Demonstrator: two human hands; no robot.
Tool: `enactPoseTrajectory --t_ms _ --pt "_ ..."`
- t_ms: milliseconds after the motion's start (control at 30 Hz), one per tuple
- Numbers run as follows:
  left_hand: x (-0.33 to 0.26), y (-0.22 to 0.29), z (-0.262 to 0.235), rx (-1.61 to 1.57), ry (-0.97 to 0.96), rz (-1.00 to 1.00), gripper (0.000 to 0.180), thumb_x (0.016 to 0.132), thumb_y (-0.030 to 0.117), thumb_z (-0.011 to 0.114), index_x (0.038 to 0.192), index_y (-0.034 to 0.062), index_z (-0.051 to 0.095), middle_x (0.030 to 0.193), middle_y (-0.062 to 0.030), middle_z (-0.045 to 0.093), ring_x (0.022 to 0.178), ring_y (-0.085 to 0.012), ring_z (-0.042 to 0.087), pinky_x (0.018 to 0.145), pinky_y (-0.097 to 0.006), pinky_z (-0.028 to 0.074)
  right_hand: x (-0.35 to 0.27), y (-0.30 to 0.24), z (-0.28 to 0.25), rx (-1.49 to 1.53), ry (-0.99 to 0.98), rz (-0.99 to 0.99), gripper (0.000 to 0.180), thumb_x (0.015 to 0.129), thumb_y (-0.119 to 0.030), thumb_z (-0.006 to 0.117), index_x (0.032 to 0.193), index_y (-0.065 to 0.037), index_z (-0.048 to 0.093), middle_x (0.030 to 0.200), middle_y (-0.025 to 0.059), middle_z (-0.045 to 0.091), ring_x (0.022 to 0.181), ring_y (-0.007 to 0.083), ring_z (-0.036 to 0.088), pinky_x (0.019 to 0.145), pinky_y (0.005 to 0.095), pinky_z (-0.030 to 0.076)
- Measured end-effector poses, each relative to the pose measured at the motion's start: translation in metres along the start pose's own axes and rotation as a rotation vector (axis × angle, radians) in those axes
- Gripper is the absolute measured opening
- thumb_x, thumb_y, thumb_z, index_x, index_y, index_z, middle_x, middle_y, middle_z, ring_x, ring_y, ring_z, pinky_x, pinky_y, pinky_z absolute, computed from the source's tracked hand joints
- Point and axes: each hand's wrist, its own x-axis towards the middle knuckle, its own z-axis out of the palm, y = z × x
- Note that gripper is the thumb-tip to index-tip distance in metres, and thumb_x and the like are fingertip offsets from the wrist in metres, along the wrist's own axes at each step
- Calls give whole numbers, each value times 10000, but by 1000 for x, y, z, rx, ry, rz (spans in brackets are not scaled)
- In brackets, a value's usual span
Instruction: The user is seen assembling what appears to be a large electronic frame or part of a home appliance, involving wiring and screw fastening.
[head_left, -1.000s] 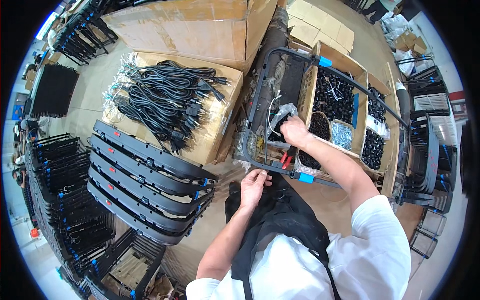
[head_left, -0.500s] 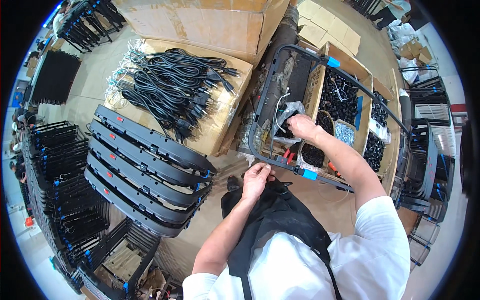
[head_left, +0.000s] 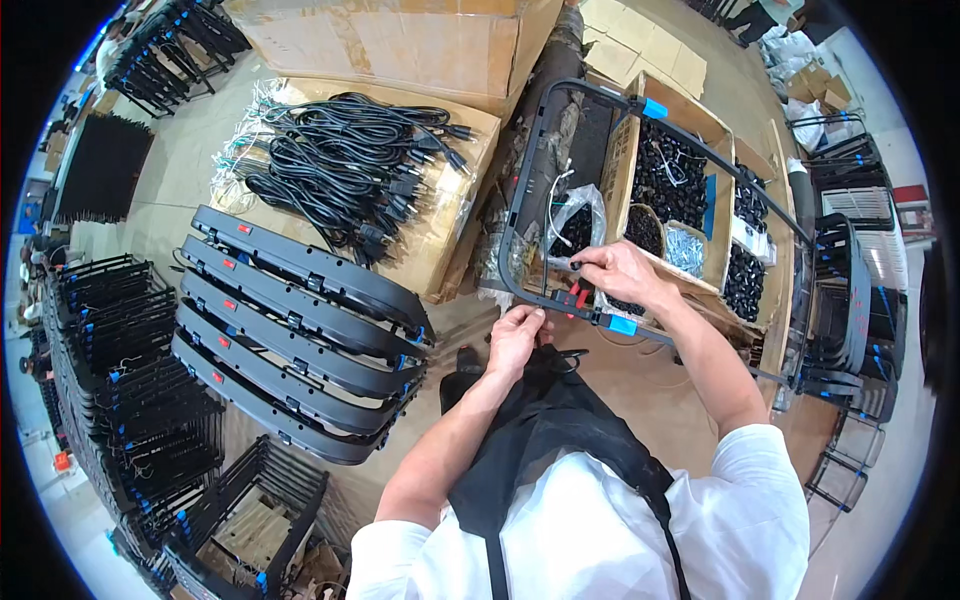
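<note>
A black tubular frame (head_left: 514, 208) with rounded corners and blue clips (head_left: 622, 325) lies across the bench before me. My left hand (head_left: 514, 343) is closed in a pinch just below its near left corner; what its fingers hold, if anything, is hidden. Over the frame's near bar, my right hand (head_left: 622, 274) grips a small black part (head_left: 575, 265) between thumb and fingertips. Beside that hand sits an open clear plastic bag (head_left: 590, 200) with small black pieces in it. Red-handled pliers (head_left: 572, 299) lie under the right fingers, partly covered by the frame.
A divided wooden box (head_left: 622, 165) of black parts and silver screws (head_left: 685, 250) stands under the frame's right half. On the left, black power cords (head_left: 340, 165) lie on a carton (head_left: 440, 265), with several dark grey curved housings (head_left: 300, 335) stacked nearer me.
My right hand has come out of the plastic bag and moved nearer to me, now with a small black part in its fingertips. The left hand stays pinched by the frame corner.
</note>
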Motion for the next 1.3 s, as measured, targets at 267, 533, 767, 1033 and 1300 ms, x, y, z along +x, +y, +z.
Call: enactPoseTrajectory --t_ms 267,533,767,1033,1300 --pt "-1 5 -1 -42 -7 -44 170 1052 183 644 1005 26 693 870 -52 727 693 -122 672 618 -267 545 -57 -26 47 418 -40 -11 405 929 -204 568 1258 -27 726 1136 162 750 1026 235 697 956 365 532" --pt "7 -8 -6 -63 -2 -28 143 1051 92 556 1118 63 680 1060 -67 736 905 -182 706 755 -350 593 -53 -58 120 95 563 -396 279 998 -186 612 1218 -33 692 1083 188 710 1012 342 704 901 432 556" --pt "4 -5 -6 -117 22 8 150 984 -23 547 1037 24 679 947 -61 704 801 -172 680 668 -315 582 -67 -69 118 404 241 -74 295 946 -219 712 1094 36 725 1143 203 758 1021 328 745 886 402 565" --pt "10 12 -16 115 -23 -59 129 1012 137 675 1103 46 686 882 -43 713 659 -146 669 601 -278 533 -92 -26 162 1181 247 195 267 993 -193 725 1159 15 705 985 48 711 762 86 635 616 223 498" --pt "5 29 -14 284 -37 -156 243 1019 253 709 1127 36 694 918 -48 745 673 -139 697 598 -279 546 -41 12 204 1485 337 354 210 1007 -243 704 1098 -55 724 888 -22 632 721 87 550 606 249 391"
